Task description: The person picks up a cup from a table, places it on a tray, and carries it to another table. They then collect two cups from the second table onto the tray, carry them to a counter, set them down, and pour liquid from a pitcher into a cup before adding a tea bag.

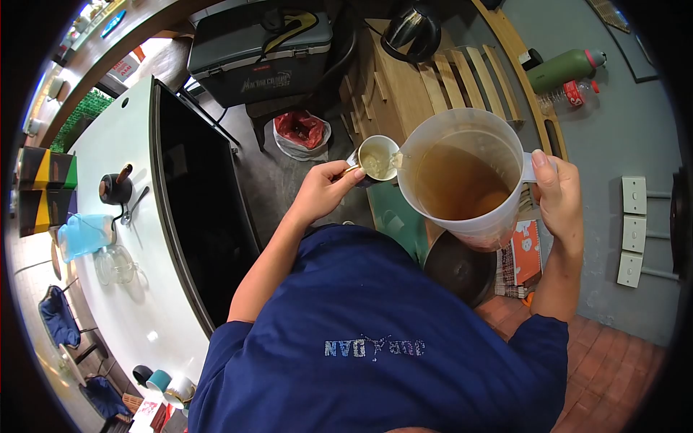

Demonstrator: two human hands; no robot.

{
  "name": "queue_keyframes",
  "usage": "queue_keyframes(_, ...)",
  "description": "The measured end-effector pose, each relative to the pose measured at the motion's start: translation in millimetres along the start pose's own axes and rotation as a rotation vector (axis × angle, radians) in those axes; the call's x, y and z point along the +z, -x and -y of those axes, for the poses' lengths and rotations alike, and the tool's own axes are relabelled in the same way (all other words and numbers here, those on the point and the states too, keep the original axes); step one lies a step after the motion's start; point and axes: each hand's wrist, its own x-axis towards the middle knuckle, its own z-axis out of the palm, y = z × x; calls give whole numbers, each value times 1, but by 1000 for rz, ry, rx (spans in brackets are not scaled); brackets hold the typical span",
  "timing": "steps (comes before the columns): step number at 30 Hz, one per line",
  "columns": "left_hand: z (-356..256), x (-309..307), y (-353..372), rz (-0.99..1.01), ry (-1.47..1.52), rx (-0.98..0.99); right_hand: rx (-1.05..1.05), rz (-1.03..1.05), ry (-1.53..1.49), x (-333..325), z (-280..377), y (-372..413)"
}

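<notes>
My right hand (557, 189) is closed round the handle of a large translucent plastic pitcher (426, 206), which is tilted to the left. Brown liquid (462, 177) stands inside it. The pitcher's spout reaches over the rim of a small mug (390, 146), and some pale liquid shows in the mug. By its handle, my left hand (328, 189) holds that mug, fingers closed. Both vessels are in the air in front of my dark blue shirt (375, 289).
To the left stands a white counter (155, 289) with a small pot (115, 189), a spoon (134, 206), a blue container (83, 237) and a glass jar (114, 265). A lined bin (307, 148), a cooler box (260, 61) and an electric kettle (411, 32) are ahead.
</notes>
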Motion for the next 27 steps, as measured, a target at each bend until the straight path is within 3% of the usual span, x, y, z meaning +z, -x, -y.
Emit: queue_keyframes(27, 0, -2, -2, -25, -21, 4, 26, 22, 9, 2, -1, -2)
